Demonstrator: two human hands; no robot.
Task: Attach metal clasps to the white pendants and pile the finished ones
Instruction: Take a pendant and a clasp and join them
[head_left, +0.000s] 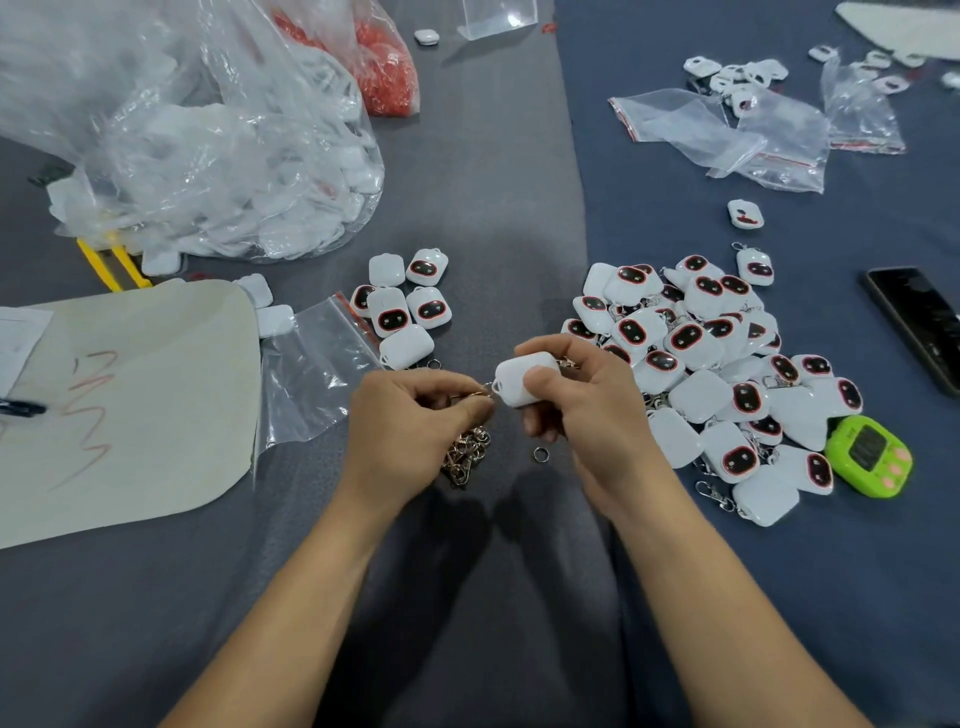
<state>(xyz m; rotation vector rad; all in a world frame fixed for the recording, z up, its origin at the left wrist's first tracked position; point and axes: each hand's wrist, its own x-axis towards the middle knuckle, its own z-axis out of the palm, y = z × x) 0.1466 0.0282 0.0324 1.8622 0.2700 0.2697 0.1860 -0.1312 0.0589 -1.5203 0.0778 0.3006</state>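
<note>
Above the grey cloth, mid-table: right hand (571, 395) grips one white pendant (522, 378); left hand (415, 415) pinches a metal clasp (475, 397) at its corner loop — best held steady and aligned. Finished pile (727, 364) lies right — spare clasps (465, 454) below.

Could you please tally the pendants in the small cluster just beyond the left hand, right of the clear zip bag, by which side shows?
Dark-face pendants: 4
Plain white-back pendants: 2
Total: 6
</note>
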